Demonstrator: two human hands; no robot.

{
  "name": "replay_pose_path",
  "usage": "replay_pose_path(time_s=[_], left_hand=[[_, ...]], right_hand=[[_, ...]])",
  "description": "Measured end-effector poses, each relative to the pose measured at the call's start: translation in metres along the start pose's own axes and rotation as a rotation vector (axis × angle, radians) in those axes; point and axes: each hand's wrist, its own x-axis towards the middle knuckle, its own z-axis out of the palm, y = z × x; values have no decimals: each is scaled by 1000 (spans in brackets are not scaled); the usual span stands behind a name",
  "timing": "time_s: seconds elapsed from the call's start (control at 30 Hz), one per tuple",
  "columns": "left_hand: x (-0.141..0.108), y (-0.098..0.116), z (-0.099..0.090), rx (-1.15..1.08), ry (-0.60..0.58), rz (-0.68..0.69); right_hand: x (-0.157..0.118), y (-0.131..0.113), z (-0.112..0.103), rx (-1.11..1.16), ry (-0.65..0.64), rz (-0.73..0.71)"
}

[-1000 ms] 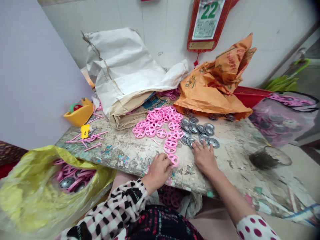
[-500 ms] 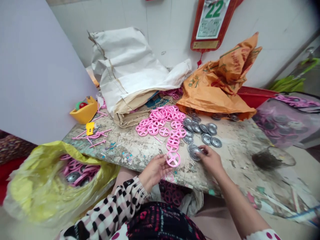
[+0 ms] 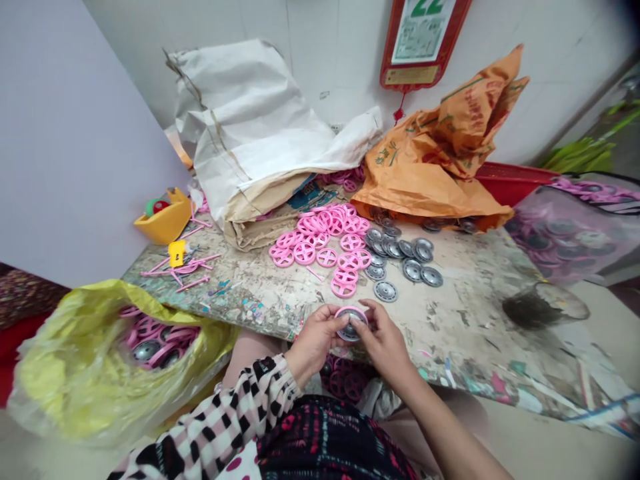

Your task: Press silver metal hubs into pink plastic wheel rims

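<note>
At the table's front edge my left hand [image 3: 318, 339] grips a pink plastic wheel ring [image 3: 342, 311] by its left side. A grey hub disc [image 3: 352, 329] lies against the ring's face, and my right hand [image 3: 383, 340] holds it there, its fingers closed on the disc. Whether the disc is fully seated I cannot tell. Just beyond my hands is a heap of pink wheel rings [image 3: 327, 257], with several grey discs [image 3: 385, 291] to its right.
A yellow bag [image 3: 60, 373] of pink and grey wheels stands at the left. White [image 3: 260, 113] and orange [image 3: 415, 180] sacks lie at the back. Pink rods [image 3: 193, 283] and a yellow holder [image 3: 165, 223] sit on the table's left. A dark-filled clear container [image 3: 543, 310] is at the right.
My right hand has brought a grey disc from the table leftward onto the pink ring. My left hand has drawn the ring slightly nearer to me. Both hands now meet on the wheel.
</note>
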Motion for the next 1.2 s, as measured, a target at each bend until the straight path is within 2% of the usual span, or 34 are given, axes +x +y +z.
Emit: replay_pose_path(time_s=[0.07, 0.23, 0.33, 0.43, 0.5, 0.6, 0.67, 0.8, 0.87, 0.97, 1.03, 1.13, 1.2], left_hand=[[0, -1, 0, 51, 17, 17], [1, -4, -1, 176, 27, 27], [4, -5, -4, 298, 64, 119], [8, -5, -9, 376, 126, 230], [12, -5, -12, 381, 144, 214], [16, -8, -14, 372, 161, 182], [18, -11, -15, 379, 167, 183], [23, -12, -19, 431, 168, 159], [28, -8, -21, 577, 175, 244], [42, 5, -21, 980, 166, 518], [53, 15, -17, 1233, 149, 633], [73, 27, -9, 1507, 189, 650], [83, 33, -4, 1644, 213, 630]], right_hand=[[0, 1, 1, 30, -62, 20], [-3, 6, 8, 38, -12, 71], [-9, 11, 7, 10, -116, 53], [-11, 15, -4, -101, -244, -33], [-4, 19, -14, -204, -204, -59], [21, 31, -28, -413, -27, -54], [40, 39, -35, -618, 36, -60], [60, 50, -38, -916, -12, -100], [58, 53, -39, -966, -21, -120], [48, 54, -43, -907, 74, -72], [40, 54, -46, -781, 162, 3], [29, 55, -49, -528, 232, 111], [23, 56, -49, -304, 218, 212]])
